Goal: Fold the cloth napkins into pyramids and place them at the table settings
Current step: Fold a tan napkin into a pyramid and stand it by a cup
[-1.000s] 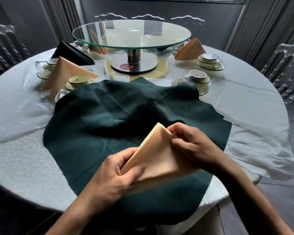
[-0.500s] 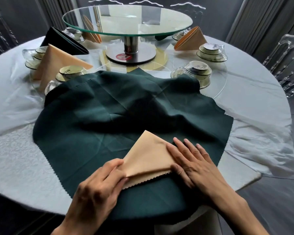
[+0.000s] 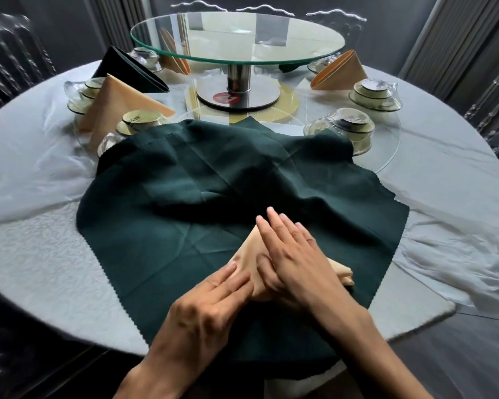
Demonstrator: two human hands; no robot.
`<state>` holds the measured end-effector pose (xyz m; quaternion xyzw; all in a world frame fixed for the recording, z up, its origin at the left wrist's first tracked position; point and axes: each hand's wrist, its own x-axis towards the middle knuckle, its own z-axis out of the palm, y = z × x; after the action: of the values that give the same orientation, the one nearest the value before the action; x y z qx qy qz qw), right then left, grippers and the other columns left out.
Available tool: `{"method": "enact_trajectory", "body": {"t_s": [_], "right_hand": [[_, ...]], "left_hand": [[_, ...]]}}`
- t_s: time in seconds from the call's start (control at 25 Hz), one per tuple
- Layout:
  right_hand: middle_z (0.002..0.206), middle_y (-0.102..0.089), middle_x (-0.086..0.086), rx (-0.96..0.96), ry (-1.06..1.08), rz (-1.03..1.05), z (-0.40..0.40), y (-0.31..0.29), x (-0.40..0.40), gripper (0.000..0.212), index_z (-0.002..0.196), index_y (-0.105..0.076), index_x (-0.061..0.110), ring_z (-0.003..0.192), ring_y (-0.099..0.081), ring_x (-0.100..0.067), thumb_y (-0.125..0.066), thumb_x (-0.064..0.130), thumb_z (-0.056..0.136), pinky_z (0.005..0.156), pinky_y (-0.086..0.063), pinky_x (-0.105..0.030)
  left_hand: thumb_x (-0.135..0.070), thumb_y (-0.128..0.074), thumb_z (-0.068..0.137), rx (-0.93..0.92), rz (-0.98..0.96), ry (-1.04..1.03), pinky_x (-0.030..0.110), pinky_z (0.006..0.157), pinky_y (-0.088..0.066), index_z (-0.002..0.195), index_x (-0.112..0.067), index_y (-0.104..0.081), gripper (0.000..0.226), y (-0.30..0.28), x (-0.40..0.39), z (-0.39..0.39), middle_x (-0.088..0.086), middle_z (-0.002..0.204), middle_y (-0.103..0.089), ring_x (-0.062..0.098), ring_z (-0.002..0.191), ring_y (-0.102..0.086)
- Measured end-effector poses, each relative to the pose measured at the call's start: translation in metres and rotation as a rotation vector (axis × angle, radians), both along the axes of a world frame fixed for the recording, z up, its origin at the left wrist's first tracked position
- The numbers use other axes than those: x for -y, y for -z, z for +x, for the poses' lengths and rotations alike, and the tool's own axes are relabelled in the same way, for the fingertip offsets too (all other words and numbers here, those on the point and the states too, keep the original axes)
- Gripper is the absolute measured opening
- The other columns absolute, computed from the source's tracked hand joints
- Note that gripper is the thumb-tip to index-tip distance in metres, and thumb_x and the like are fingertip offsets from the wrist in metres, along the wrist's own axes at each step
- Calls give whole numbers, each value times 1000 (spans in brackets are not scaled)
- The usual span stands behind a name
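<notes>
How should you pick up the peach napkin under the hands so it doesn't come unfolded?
Probably pinch the peach napkin at its layered lower edge, coming from the near side where the left hand already rests. The folded layers seem to meet there, so one pinch could hold them together. The right hand presses flat over its top, so the far point on the green cloth is a single thin tip.

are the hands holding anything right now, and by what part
Nothing is gripped. The right hand lies flat, fingers straight, on the folded peach cloth napkin, covering most of it. The left hand presses straight fingers on its near left edge.
</notes>
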<state>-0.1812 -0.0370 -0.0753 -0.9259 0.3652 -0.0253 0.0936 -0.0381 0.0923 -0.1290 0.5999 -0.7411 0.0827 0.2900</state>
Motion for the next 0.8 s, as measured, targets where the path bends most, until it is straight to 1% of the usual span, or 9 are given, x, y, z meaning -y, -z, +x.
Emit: {"method": "enact_trajectory", "body": {"t_s": [0.04, 0.12, 0.24, 0.32, 0.44, 0.56, 0.64, 0.72, 0.8], "right_hand": [[165, -6, -5, 61, 55, 18, 3, 5, -1, 90, 157, -12, 19, 151, -8, -23, 5, 55, 76, 120, -1, -34], [160, -26, -4, 34, 137, -54, -6, 25, 2, 77, 154, -26, 22, 147, -26, -26, -7, 57, 89, 117, -10, -37], [145, -52, -4, 7, 189, -110, -18, 41, 4, 64, 144, -48, 20, 131, -52, -29, -20, 56, 98, 105, -24, -42], [136, -60, -5, 75, 207, -185, -21, 43, 4, 64, 139, -54, 17, 122, -58, -30, -22, 56, 99, 99, -31, -42], [106, -63, -2, 196, 255, -283, -21, 38, 2, 59, 128, -61, 15, 90, -58, -28, -40, 54, 89, 76, -42, -41], [97, -60, 0, 243, 277, -320, -23, 37, 0, 56, 122, -64, 16, 83, -54, -27, -45, 55, 85, 69, -41, -41], [96, -60, -1, 256, 280, -341, -24, 41, 0, 55, 118, -66, 16, 82, -54, -28, -47, 55, 84, 71, -36, -41], [92, -60, -1, 278, 283, -342, -25, 41, 2, 55, 113, -68, 15, 78, -54, -28, -49, 56, 82, 70, -31, -40], [87, -59, -1, 299, 288, -350, -25, 42, 4, 52, 107, -70, 17, 74, -54, -28, -50, 57, 79, 68, -28, -40]], "left_hand": [[-5, -56, 87, -8, -23, -1, 31, 97, -51, 113, -11, -75, 32, 1, -2, 0, -1, 128, -66, 17, 125, -58], [-16, -59, 90, -36, -25, 8, 29, 94, -52, 104, -15, -77, 23, -2, -3, 0, -6, 120, -70, 13, 120, -62], [-29, -60, 88, -1, 38, 28, 22, 89, -52, 93, -24, -76, 18, -13, 3, 7, -15, 112, -70, 6, 112, -63], [-34, -59, 86, 45, 117, 57, 22, 80, -51, 87, -27, -74, 16, -21, 4, 11, -19, 107, -67, 5, 104, -61], [-45, -56, 88, -24, 221, 29, 26, 73, -44, 83, -32, -73, 22, -39, 13, 21, -25, 97, -67, 2, 88, -62], [-43, -55, 88, -256, 136, -167, 30, 78, -50, 94, -33, -74, 22, -66, 49, 49, -22, 89, -70, 3, 84, -63], [-33, -56, 87, -372, 60, -266, 30, 83, -52, 105, -29, -73, 25, -91, 96, 76, -14, 94, -72, 9, 89, -66], [-26, -55, 90, -308, 87, -317, 34, 91, -52, 114, -24, -70, 28, -114, 155, 103, -1, 109, -73, 20, 101, -66], [-24, -50, 97, -182, 263, -392, 37, 101, -44, 128, -19, -61, 33, -128, 211, 130, 8, 130, -63, 27, 118, -57]]}}
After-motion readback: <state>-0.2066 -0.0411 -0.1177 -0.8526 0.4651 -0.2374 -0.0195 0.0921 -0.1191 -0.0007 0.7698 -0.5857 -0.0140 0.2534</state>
